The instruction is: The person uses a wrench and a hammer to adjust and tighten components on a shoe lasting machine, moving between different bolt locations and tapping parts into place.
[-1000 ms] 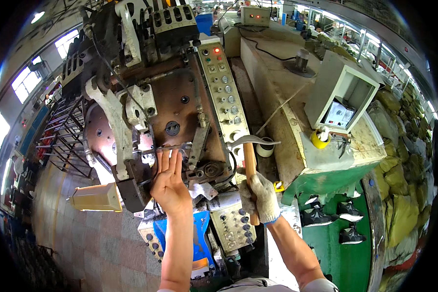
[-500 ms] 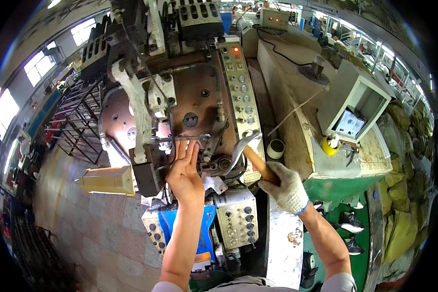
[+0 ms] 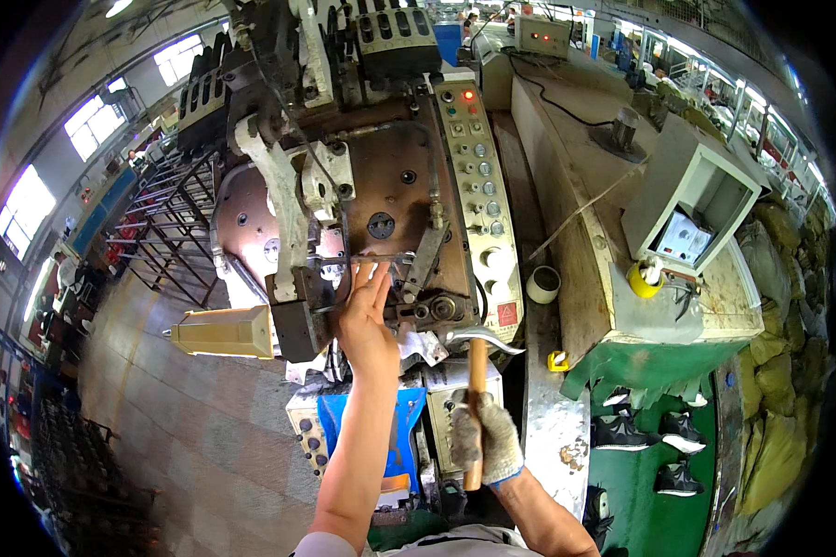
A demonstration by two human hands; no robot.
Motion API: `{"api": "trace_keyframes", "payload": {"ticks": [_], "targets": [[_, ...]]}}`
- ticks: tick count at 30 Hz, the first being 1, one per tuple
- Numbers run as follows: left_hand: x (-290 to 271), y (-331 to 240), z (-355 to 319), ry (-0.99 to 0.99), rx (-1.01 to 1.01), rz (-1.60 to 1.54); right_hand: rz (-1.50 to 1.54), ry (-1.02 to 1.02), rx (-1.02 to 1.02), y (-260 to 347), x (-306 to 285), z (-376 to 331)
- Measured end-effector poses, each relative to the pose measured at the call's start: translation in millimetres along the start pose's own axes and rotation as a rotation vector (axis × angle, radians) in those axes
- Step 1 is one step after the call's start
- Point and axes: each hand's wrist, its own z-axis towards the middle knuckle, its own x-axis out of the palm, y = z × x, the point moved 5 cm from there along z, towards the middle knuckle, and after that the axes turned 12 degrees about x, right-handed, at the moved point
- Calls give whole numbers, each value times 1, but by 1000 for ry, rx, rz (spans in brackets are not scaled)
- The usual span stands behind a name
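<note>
The left hand (image 3: 367, 311) is bare and reaches up to the machine (image 3: 381, 186); its fingers are straight and close together, and the fingertips lie on a thin metal bar (image 3: 372, 261) at the lower front of the brown steel plate; the palm is open, it pinches nothing. The right hand (image 3: 485, 436) wears a grey glove with a blue cuff; it is closed around the wooden handle of a hammer (image 3: 476, 371), near the low end of the handle; the handle stands almost upright, and the curved metal head is at the top, just beside the lower right corner of the machine, below the control panel (image 3: 481, 186); I cannot tell if the head touches the machine.

The panel is a long pale strip with knobs and one red light at its top; under the hands there is a blue box (image 3: 395, 427) and a grey box with buttons (image 3: 450, 408). Left of the left hand a yellow block (image 3: 228, 331) points out from the machine. Right of the panel a white cup (image 3: 542, 283) stands on the bench (image 3: 622, 306); a yellow roll (image 3: 643, 278) lies further right; dark shoes (image 3: 655, 432) lie on the green floor.
</note>
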Motion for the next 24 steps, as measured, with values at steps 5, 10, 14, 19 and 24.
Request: {"api": "trace_keyframes", "payload": {"ticks": [5,10,14,19,24], "targets": [[15,-15,1,-94,-65,90,-32,-3,1,-7,4,1],[18,-9,5,-153,-82,101,-326,-239,-449,61,50,40],[15,-9,9,-152,-76,61,-367,-164,-600,100,90,103],[29,-17,2,-94,-96,104,-400,-166,-648,109,108,152],[33,-25,-15,-173,-136,175,-420,-197,-665,109,111,162]]}}
